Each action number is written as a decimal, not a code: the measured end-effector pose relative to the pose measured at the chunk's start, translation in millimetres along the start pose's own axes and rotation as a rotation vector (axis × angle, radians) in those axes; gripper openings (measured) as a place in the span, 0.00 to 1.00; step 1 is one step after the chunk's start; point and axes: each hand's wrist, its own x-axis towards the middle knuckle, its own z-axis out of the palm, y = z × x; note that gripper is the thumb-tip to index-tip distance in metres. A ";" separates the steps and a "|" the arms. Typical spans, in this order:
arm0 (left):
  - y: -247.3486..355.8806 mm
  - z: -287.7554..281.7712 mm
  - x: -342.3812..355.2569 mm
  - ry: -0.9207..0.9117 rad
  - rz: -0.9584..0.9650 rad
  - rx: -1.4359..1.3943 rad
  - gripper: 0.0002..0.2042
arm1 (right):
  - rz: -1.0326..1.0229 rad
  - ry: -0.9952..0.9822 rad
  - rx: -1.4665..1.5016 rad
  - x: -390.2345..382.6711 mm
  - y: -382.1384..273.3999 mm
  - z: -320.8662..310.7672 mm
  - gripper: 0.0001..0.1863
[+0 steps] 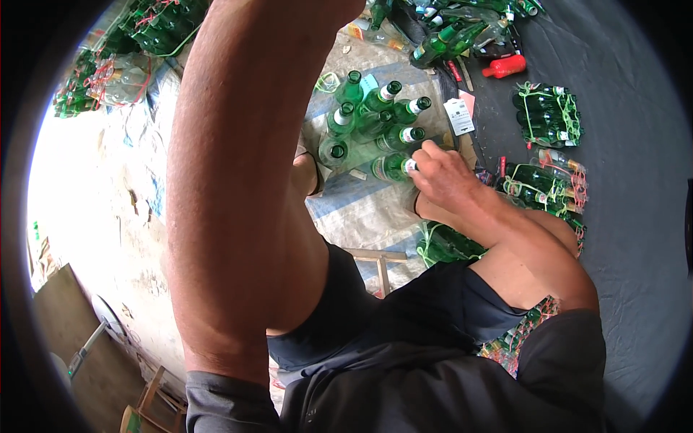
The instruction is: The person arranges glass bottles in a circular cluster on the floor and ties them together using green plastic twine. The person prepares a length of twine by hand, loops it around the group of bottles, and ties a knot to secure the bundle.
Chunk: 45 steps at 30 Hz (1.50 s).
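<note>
My right hand (pixel 442 172) is closed around the neck of a green glass bottle (pixel 390 167), whose mouth end is partly hidden by the fingers. That bottle is at the near edge of a group of several green bottles (pixel 374 124), most with white neck labels, standing close together on a worn pale sheet (pixel 354 216) between my legs. My left arm (pixel 238 180) rises large and close through the left half of the view and leaves at the top edge. The left hand itself is out of the picture.
Tied bundles of bottles (pixel 547 115) lie on dark sheeting (pixel 628 216) at right, near a red bottle (pixel 505 66). Loose bottles (pixel 451 42) are heaped at the far side. More bundles (pixel 119 76) sit far left. A wooden stool (pixel 381 268) stands by my legs.
</note>
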 end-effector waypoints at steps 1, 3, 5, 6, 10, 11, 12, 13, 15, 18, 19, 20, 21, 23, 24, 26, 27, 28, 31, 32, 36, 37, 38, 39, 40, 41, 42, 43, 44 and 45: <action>0.7 -1.7 -0.2 -0.073 0.017 -0.029 0.05 | 0.030 0.031 0.043 7.1 -8.8 -2.3 0.07; -0.8 4.0 2.6 0.006 0.013 0.017 0.05 | 0.019 0.062 0.050 15.9 -15.5 11.6 0.08; -3.4 8.3 6.1 0.158 -0.005 0.092 0.05 | 0.000 0.075 0.068 22.7 -16.1 21.8 0.07; -4.2 8.1 6.6 0.153 -0.002 0.076 0.04 | 0.000 0.074 0.069 25.5 -16.7 25.4 0.07; -3.7 8.4 9.7 0.169 -0.006 0.039 0.04 | -0.013 0.126 0.070 37.4 -22.9 36.2 0.08; -4.0 8.6 10.0 0.176 -0.010 0.031 0.05 | -0.020 0.131 0.047 39.4 -24.6 38.2 0.08; -4.6 8.6 9.9 0.165 -0.004 0.019 0.05 | -0.021 0.131 0.048 40.3 -26.2 39.7 0.08; -5.6 8.0 10.8 0.159 0.000 0.015 0.05 | 0.003 0.117 0.040 41.7 -27.3 41.4 0.09; -6.0 5.7 11.5 0.140 0.010 0.015 0.05 | 0.026 0.102 0.035 44.6 -29.6 45.4 0.10; -4.8 6.1 11.5 0.148 0.004 0.023 0.04 | -0.018 0.147 0.005 48.9 -30.2 50.7 0.07; -4.4 6.0 11.7 0.159 -0.001 0.024 0.04 | -0.011 0.159 0.007 49.1 -30.9 52.4 0.07; -3.9 6.3 11.6 0.169 -0.006 0.025 0.04 | -0.005 0.171 0.007 49.5 -31.4 53.9 0.06; -4.1 5.9 11.9 0.161 -0.003 0.024 0.04 | -0.007 0.172 0.007 49.7 -31.9 55.1 0.06; -3.7 6.3 11.4 0.153 0.001 0.022 0.04 | 0.055 0.105 0.012 49.1 -33.1 57.9 0.10; -3.9 6.8 10.6 0.155 0.001 0.016 0.05 | 0.057 0.105 0.011 49.5 -33.7 59.9 0.10; -3.6 7.8 9.5 0.156 0.000 0.009 0.05 | 0.048 0.110 0.017 51.7 -34.8 62.7 0.10; -3.3 8.3 9.5 0.167 -0.014 0.012 0.05 | 0.049 0.110 0.016 52.1 -35.2 62.9 0.10; -3.6 8.5 9.4 0.172 -0.021 0.013 0.05 | 0.046 0.115 0.020 52.2 -35.3 63.2 0.10; -4.2 8.6 9.5 0.163 -0.016 0.014 0.05 | 0.039 0.115 0.029 52.0 -36.6 63.0 0.10; -4.5 8.3 9.9 0.159 -0.013 0.015 0.05 | 0.037 0.111 0.032 52.1 -37.1 63.0 0.09; -4.0 9.8 10.3 0.159 -0.006 0.063 0.05 | 0.024 0.115 0.030 52.8 -36.3 64.3 0.09; -3.4 10.4 10.2 0.160 -0.003 0.076 0.05 | 0.016 0.130 0.029 53.4 -36.1 64.9 0.09; -3.7 10.9 8.9 0.161 0.001 0.087 0.05 | 0.007 0.144 0.029 53.9 -36.1 65.5 0.09; -3.5 11.7 8.4 0.164 -0.002 0.087 0.05 | 0.008 0.144 0.030 54.3 -35.9 65.7 0.09; -3.6 12.1 9.0 0.165 -0.003 0.087 0.05 | 0.005 0.147 0.034 54.7 -35.5 65.4 0.09; -3.8 12.2 8.7 0.167 -0.004 0.087 0.05 | 0.000 0.150 0.039 55.3 -35.9 64.3 0.09; -3.9 11.4 8.9 0.154 -0.004 0.071 0.05 | 0.001 0.151 0.039 55.8 -37.0 63.1 0.09; -3.5 11.6 8.5 0.143 0.000 0.063 0.05 | 0.003 0.159 0.037 56.1 -39.1 62.0 0.09; -4.1 12.4 8.9 0.129 0.005 0.049 0.05 | 0.009 0.171 0.025 56.8 -37.6 60.5 0.08; -3.0 14.7 6.2 0.149 -0.008 0.067 0.06 | 0.020 0.165 0.018 57.4 -37.2 59.8 0.08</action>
